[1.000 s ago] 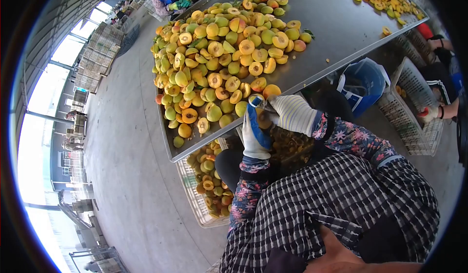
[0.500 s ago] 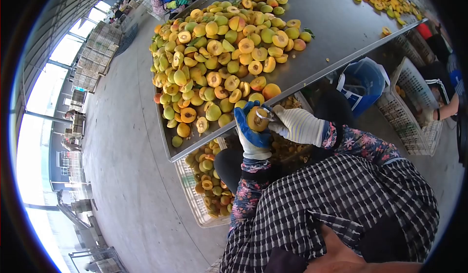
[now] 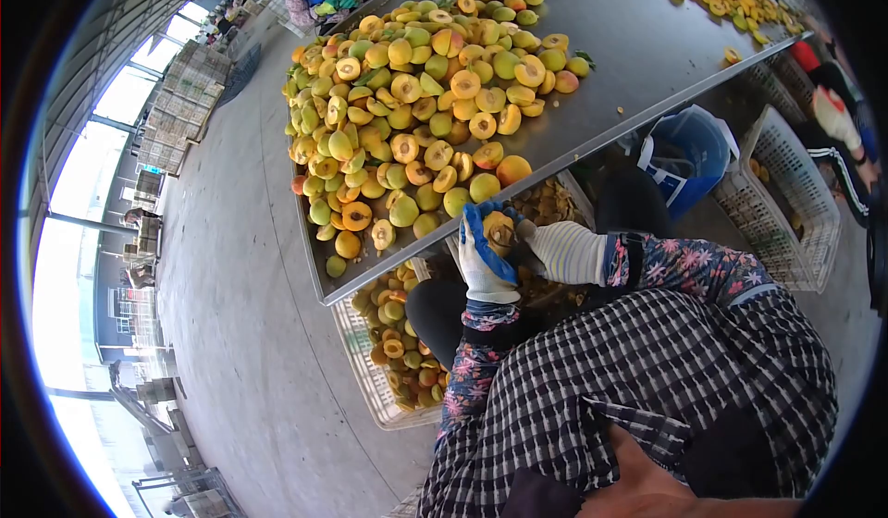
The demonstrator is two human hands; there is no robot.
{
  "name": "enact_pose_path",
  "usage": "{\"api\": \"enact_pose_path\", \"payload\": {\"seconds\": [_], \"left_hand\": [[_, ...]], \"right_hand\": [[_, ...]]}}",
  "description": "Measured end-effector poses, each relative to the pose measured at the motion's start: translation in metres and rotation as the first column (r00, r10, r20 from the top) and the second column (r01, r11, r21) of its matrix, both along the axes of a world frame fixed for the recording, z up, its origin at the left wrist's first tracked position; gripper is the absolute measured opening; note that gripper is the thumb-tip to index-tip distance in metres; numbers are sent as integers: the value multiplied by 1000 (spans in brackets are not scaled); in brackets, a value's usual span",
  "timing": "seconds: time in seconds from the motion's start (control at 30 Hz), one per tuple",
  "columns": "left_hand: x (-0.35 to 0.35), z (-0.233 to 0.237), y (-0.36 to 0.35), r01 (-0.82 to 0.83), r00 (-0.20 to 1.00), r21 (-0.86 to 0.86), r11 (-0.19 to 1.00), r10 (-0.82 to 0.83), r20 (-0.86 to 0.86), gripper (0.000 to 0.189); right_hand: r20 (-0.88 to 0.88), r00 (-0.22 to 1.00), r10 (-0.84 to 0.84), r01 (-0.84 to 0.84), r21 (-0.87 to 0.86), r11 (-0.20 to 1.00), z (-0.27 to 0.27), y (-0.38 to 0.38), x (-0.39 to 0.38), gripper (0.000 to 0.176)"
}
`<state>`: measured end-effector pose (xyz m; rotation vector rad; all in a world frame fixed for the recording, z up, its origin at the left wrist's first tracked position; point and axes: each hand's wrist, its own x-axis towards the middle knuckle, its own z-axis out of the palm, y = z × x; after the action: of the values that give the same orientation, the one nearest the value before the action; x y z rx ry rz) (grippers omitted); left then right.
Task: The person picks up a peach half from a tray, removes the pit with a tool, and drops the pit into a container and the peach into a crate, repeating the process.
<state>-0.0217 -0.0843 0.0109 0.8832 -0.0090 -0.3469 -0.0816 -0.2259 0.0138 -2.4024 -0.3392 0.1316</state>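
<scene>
Your gloved left hand cups a halved peach just below the metal table's near edge. Your right hand, fingers bunched together, touches the fruit.

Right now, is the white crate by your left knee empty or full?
Largely full: yellow fruit halves lie heaped inside the crate.

Light: bright daylight from windows left of the steel table
Glare: windows blown white; soft sheen on the tabletop
Shadow: dim beneath the table
Distortion: fisheye bend, black corners around the table
Focus: softer far beyond the table
</scene>
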Motion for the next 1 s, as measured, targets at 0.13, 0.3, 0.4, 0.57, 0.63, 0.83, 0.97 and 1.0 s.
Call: {"api": "enact_pose_path", "payload": {"seconds": [0.13, 0.3, 0.4, 0.57, 0.63, 0.83, 0.97, 1.0], "left_hand": [[8, -4, 7, 15, 990, 137, 990, -34, 140, 34], [6, -10, 7, -158, 940, 236, 959, 72, 334, 43], [4, -13, 3, -220, 929, 231, 948, 131, 347, 47], [5, -6, 8, -53, 975, 232, 971, 0, 222, 50], [9, 1, 14, 65, 988, 340, 938, -108, 109, 52], [4, 7, 14, 95, 995, 220, 971, -100, 13, 59], [9, -15, 13, 30, 991, 147, 989, -48, 121, 61], [11, -20, 15, 50, 989, 187, 981, -75, 130, 62]], "right_hand": [[-131, 991, 19, 29, 354, 935, -3, 8, 1, 28], [-483, 864, 142, 204, 593, 779, 36, 9, 3, 24], [-350, 931, 105, 54, 418, 907, 30, 5, 3, 25], [-326, 937, 124, 1, 359, 933, 16, 1, 8, 35], [-168, 961, 218, -156, 319, 935, 25, -9, 5, 37], [-21, 969, 246, -206, 480, 853, -41, -16, 20, 39], [-293, 939, 182, -7, 511, 860, -11, -7, 9, 29], [-297, 938, 180, -14, 486, 874, -10, -6, 8, 29]]}}
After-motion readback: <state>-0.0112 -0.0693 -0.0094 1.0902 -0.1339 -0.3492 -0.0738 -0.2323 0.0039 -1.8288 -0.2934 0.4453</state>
